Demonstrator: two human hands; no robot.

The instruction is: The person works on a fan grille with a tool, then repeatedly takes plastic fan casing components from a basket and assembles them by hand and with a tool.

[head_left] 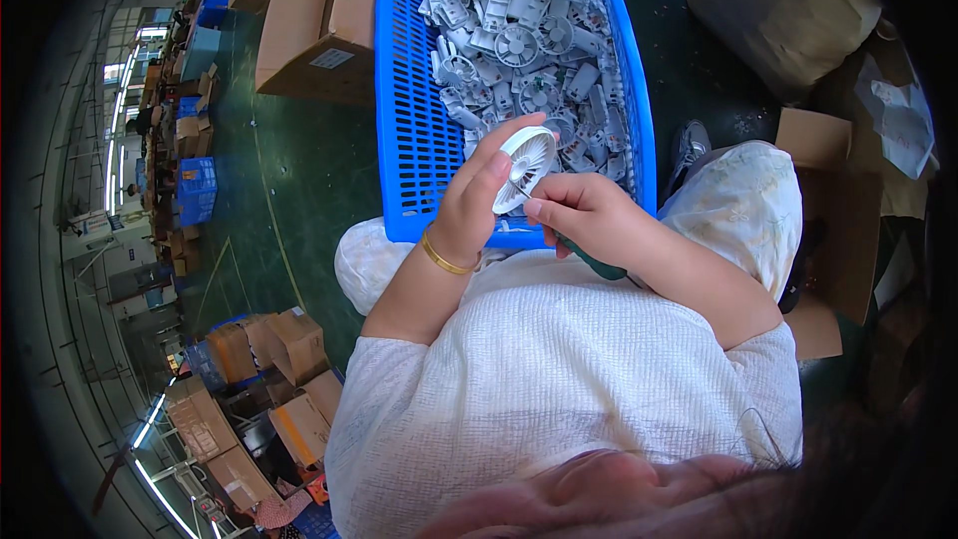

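Note:
My left hand (477, 190) is closed around the edge of a round white fan grille (526, 166), which it holds tilted above the near end of the blue basket. Radial slats and a round hub show on the grille. My right hand (584, 208) is pinched on a thin tool with a dark green handle (597, 258). Its dark, narrow tip meets the lower right rim of the grille. The fingers hide most of the tool, so its exact kind does not show. Under both hands, the blue slotted basket (399, 100) holds many white plastic fan parts (516, 45) in a loose heap.
An open cardboard box (299, 30) stands left of the basket. To the right are a large tan sack (783, 10) and another open carton (838, 230). Stacked cartons (294, 344) sit at lower left on the green floor (299, 160). My knees flank the basket's near end.

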